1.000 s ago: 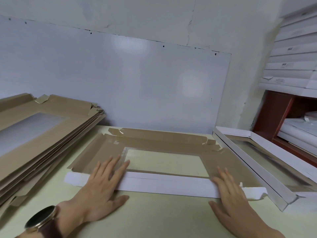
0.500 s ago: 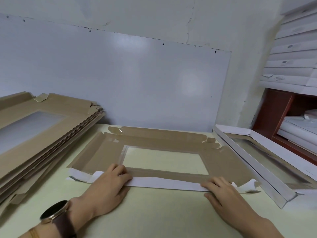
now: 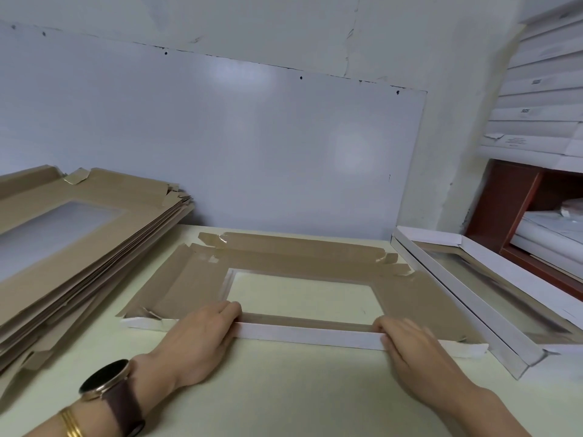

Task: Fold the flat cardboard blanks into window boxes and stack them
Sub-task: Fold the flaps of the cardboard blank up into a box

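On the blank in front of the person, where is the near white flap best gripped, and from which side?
Take the near flap along its raised long edge at two spread points, from the person's side, fingers hooked over the top. It is a long strip hinged to the blank; one central grip would likely bow it. The left hand and right hand grip so.

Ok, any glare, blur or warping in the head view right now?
Head view: soft glare patches on the whiteboard, a small glint on the far edge of the cardboard blank; the wide-angle lens bows the whiteboard's top edge; left hand and right hand gripping the white flap look sharp; shadows faint.
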Demonstrator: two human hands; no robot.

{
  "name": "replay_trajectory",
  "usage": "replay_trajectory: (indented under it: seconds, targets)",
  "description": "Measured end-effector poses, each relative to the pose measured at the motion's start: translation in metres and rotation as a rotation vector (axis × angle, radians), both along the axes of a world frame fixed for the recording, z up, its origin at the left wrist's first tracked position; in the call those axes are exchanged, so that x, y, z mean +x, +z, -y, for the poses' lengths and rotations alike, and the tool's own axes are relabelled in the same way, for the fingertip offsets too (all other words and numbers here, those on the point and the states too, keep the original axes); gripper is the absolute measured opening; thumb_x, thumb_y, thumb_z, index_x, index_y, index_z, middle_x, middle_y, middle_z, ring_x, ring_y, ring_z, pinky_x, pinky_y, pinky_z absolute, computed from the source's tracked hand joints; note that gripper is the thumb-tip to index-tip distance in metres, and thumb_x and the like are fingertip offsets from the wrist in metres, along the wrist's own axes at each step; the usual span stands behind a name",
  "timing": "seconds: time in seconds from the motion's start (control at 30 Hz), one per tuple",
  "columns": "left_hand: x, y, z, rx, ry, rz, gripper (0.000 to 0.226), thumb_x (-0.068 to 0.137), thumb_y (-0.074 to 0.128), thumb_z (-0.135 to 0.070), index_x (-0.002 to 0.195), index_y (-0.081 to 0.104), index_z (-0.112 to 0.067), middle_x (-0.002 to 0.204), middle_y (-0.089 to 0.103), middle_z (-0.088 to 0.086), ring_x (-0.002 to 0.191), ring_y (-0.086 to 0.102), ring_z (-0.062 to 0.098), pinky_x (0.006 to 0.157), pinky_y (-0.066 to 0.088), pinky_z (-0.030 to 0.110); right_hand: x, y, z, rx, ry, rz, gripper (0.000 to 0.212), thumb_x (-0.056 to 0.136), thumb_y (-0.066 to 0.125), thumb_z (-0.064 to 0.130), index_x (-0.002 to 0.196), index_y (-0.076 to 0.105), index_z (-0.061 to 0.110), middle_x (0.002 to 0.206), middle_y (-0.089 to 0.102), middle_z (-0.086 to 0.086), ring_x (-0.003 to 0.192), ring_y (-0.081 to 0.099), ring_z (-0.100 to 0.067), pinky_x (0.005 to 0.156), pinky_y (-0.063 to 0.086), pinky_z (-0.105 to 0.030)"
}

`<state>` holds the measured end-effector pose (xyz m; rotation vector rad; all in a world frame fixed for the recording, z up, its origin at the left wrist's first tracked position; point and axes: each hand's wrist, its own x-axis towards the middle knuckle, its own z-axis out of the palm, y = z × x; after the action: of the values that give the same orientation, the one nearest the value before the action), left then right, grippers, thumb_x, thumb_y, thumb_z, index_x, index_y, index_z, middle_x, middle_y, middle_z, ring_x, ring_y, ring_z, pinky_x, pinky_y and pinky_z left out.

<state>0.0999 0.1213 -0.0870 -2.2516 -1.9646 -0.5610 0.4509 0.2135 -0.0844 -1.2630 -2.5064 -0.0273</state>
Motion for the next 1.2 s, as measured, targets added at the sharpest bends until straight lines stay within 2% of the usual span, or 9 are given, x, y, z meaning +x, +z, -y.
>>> replay_trajectory:
  seconds: [0.17, 0.37, 0.5, 0.6, 0.67, 0.77, 0.87, 0.97, 1.2]
  targets:
    - [0.002, 0.000, -0.015, -0.012, 0.044, -0.048, 0.018, 0.101, 0.029, -0.027, 0.087, 0.039, -0.022, 0.086, 0.050, -0.008, 0.083, 0.046, 0.017, 0.072, 0.029, 0.030, -0.011, 0.005, -0.010, -0.050, -0.036, 0.013, 0.023, 0.099, 0.027, 0.017, 0.090, 0.036, 0.035, 0.083, 0.050, 0.014, 0.085, 0.044, -0.004, 0.079, 0.025, -0.026]
    - [0.006, -0.004, -0.034, -0.069, 0.121, -0.080, 0.013, 0.098, 0.027, -0.027, 0.088, 0.034, -0.022, 0.074, 0.036, -0.011, 0.076, 0.037, 0.019, 0.076, 0.030, 0.031, -0.018, 0.000, -0.020, -0.091, -0.064, -0.016, 0.027, 0.096, 0.029, 0.014, 0.099, 0.037, 0.039, 0.095, 0.046, 0.013, 0.093, 0.043, -0.005, 0.084, 0.027, -0.030]
    - [0.006, -0.011, -0.037, -0.026, 0.125, -0.052, 0.009, 0.096, 0.031, -0.021, 0.101, 0.037, -0.027, 0.097, 0.040, -0.010, 0.093, 0.038, 0.016, 0.083, 0.028, 0.028, -0.024, -0.005, -0.023, 0.002, -0.115, 0.013, 0.032, 0.093, 0.034, 0.010, 0.101, 0.040, 0.041, 0.094, 0.036, 0.018, 0.094, 0.034, -0.007, 0.083, 0.032, -0.029]
    - [0.009, -0.017, -0.036, -0.011, 0.037, -0.018, 0.042, 0.090, 0.035, -0.012, 0.125, 0.040, -0.035, 0.118, 0.040, -0.012, 0.118, 0.036, 0.012, 0.097, 0.024, 0.026, -0.032, -0.004, -0.021, 0.002, -0.102, 0.051, 0.043, 0.086, 0.037, 0.002, 0.105, 0.046, 0.039, 0.104, 0.043, 0.020, 0.101, 0.035, -0.006, 0.085, 0.028, -0.027]
    - [0.014, -0.018, -0.037, -0.039, -0.044, 0.002, 0.056, 0.091, 0.034, -0.008, 0.140, 0.037, -0.035, 0.143, 0.034, -0.006, 0.135, 0.027, 0.011, 0.108, 0.020, 0.024, -0.040, -0.006, -0.020, -0.034, -0.049, 0.041, 0.050, 0.085, 0.038, -0.001, 0.120, 0.053, 0.031, 0.121, 0.050, 0.015, 0.118, 0.042, -0.010, 0.097, 0.029, -0.024]
    - [0.026, -0.014, -0.042, -0.163, -0.066, 0.038, 0.058, 0.094, 0.030, -0.005, 0.148, 0.034, -0.028, 0.159, 0.019, -0.006, 0.144, 0.018, 0.008, 0.116, 0.012, 0.025, -0.060, -0.009, -0.011, -0.135, -0.010, 0.109, 0.052, 0.101, 0.027, 0.015, 0.152, 0.028, 0.024, 0.161, 0.019, 0.004, 0.149, 0.012, -0.013, 0.120, 0.005, -0.026]
    - [0.040, -0.015, -0.047, -0.261, -0.005, 0.009, 0.051, 0.100, 0.026, -0.016, 0.151, 0.027, -0.020, 0.160, 0.015, -0.008, 0.147, 0.010, 0.006, 0.119, -0.001, 0.040, -0.093, -0.009, 0.002, -0.227, 0.046, 0.145, 0.059, 0.103, 0.017, 0.049, 0.156, 0.006, 0.025, 0.163, -0.004, 0.010, 0.148, -0.012, -0.007, 0.120, -0.010, -0.031]
    - [0.052, -0.018, -0.050, -0.333, 0.032, -0.011, 0.055, 0.104, 0.015, -0.042, 0.155, 0.011, -0.022, 0.162, 0.002, -0.009, 0.148, -0.004, 0.007, 0.119, -0.010, 0.042, -0.124, -0.012, 0.013, -0.260, 0.126, 0.167, 0.068, 0.100, 0.014, 0.056, 0.156, 0.000, 0.020, 0.163, -0.007, 0.011, 0.146, -0.017, -0.003, 0.120, -0.012, -0.032]
    - [0.049, -0.021, -0.048, -0.357, 0.043, -0.110, 0.056, 0.102, 0.009, -0.047, 0.154, -0.003, -0.030, 0.161, -0.007, -0.010, 0.148, -0.011, 0.014, 0.120, -0.007, 0.038, -0.140, -0.021, 0.014, -0.319, 0.151, 0.174, 0.071, 0.100, 0.013, 0.057, 0.156, -0.005, 0.017, 0.162, -0.011, 0.009, 0.146, -0.017, -0.001, 0.120, -0.011, -0.029]
